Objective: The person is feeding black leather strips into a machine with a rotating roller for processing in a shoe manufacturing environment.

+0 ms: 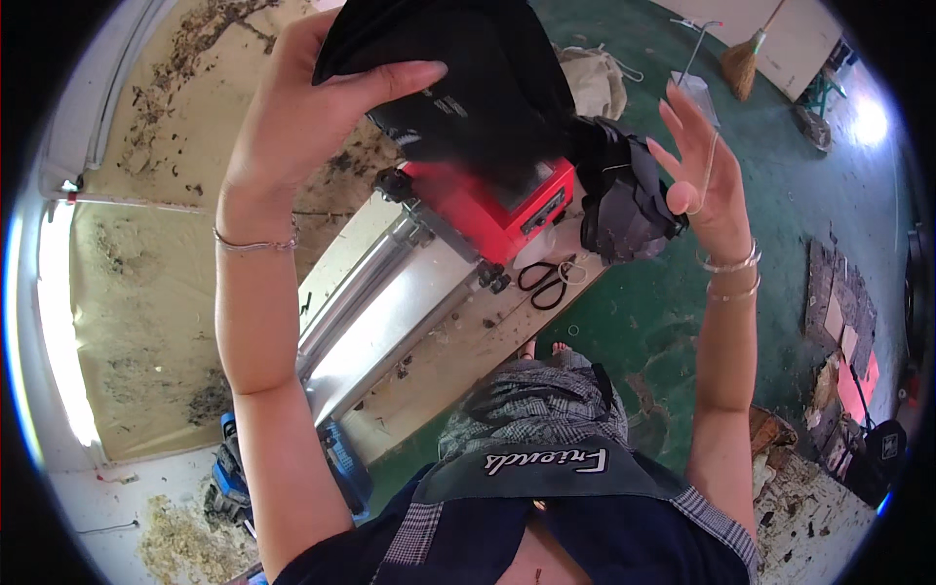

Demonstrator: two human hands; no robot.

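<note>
My left hand (283,117) grips a black piece of what looks like cloth (478,88) with small pale print, its thumb lying across the face. The piece hangs above and partly covers a red box-shaped machine (487,210) mounted on metal rails. To the right, my right hand (707,175) is raised with its fingers apart. A thin pale band (709,166) seems looped about its fingers. Close beside that hand is a bundle of dark folded pieces (634,200), with a thin pale line across it.
Black-handled scissors (546,283) and a pale loop lie at the bench (409,395) edge, below the machine. A straw broom (744,63) leans at the back right of the green floor (624,322). A pale sack (590,83) sits behind the bundle. Blue tools (229,478) lie lower left.
</note>
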